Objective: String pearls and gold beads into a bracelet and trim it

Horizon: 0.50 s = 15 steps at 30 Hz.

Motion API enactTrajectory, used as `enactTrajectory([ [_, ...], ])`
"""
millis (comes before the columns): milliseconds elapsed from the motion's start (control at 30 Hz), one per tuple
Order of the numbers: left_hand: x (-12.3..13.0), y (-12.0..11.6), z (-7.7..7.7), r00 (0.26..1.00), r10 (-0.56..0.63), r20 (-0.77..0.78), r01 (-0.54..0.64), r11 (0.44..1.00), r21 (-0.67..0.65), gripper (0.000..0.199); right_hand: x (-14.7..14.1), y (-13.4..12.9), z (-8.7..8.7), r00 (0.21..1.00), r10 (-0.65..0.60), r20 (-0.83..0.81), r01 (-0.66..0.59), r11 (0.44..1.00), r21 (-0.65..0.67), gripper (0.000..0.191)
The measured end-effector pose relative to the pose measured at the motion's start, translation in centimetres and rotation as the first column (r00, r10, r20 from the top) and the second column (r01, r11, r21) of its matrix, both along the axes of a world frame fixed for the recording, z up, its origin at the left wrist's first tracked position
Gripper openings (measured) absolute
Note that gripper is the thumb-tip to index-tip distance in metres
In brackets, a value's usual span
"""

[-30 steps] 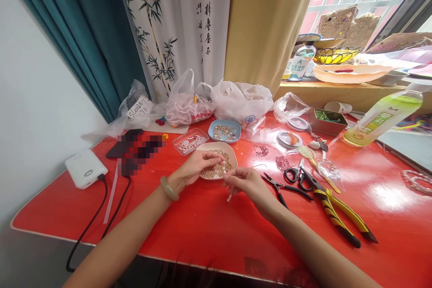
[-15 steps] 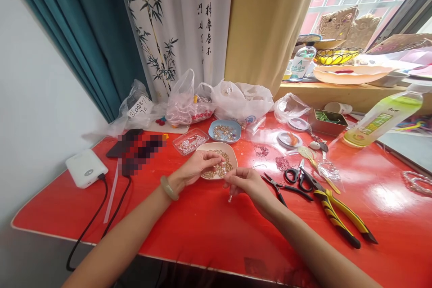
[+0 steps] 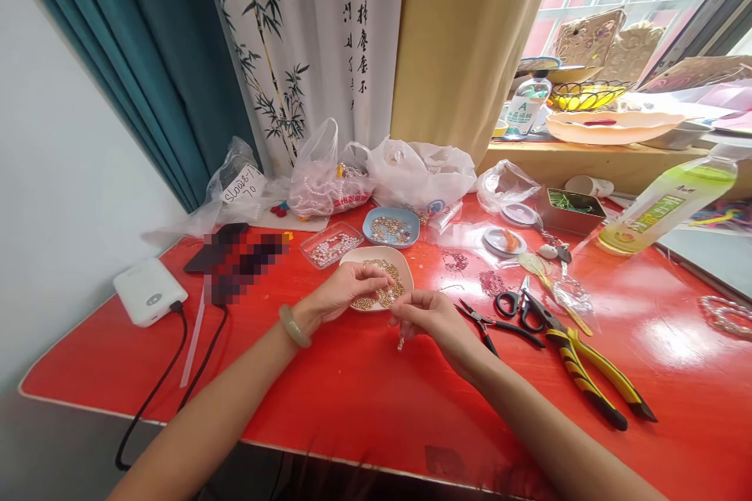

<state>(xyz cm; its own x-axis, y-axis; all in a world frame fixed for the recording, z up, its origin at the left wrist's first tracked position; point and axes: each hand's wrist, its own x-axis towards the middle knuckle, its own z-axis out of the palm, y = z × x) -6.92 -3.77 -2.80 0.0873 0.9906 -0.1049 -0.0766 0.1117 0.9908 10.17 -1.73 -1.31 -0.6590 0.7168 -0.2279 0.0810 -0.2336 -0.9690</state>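
Over the cream dish [image 3: 405, 260] of gold beads, my left hand [image 3: 351, 286] is closed in a pinch; what lies between its fingertips is too small to name. A jade-coloured bangle [image 3: 294, 326] circles that wrist. Just to the right, my right hand [image 3: 428, 318] pinches a short strand of beads [image 3: 400, 344], small and pinkish, whose end hangs below the fingers. The two hands' fingertips are close together but apart. Behind the dish stand a blue dish [image 3: 370, 232] of gold and pearly beads and a clear box [image 3: 359, 236] of pale beads.
Right of my hands lie black-handled pliers [image 3: 493, 322], scissors [image 3: 517, 305] and yellow-black pliers [image 3: 579, 376]. A green drink bottle [image 3: 667, 207] stands farther right. Plastic bags [image 3: 420, 172] line the back. At left are a white power bank [image 3: 150, 291] and cables [image 3: 158, 376].
My left fingertips have shifted very slightly right, toward the right hand. The right hand keeps its pinch on the strand, nearly still.
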Motion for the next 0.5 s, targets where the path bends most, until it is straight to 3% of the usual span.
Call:
enactTrajectory([
  [167, 0.1, -0.2, 0.5, 0.999, 0.003, 0.04, -0.003, 1.0, -0.021, 0.03, 0.0, 0.2, -0.3, 1.0, -0.014, 0.004, 0.014, 0.999, 0.037, 0.023],
  [500, 0.5, -0.3, 0.6, 0.997, 0.034, 0.071, -0.034, 0.999, 0.004, 0.022, 0.0, 0.5, -1.1, 0.999, 0.007, -0.039, -0.006, 0.999, 0.036, 0.024],
])
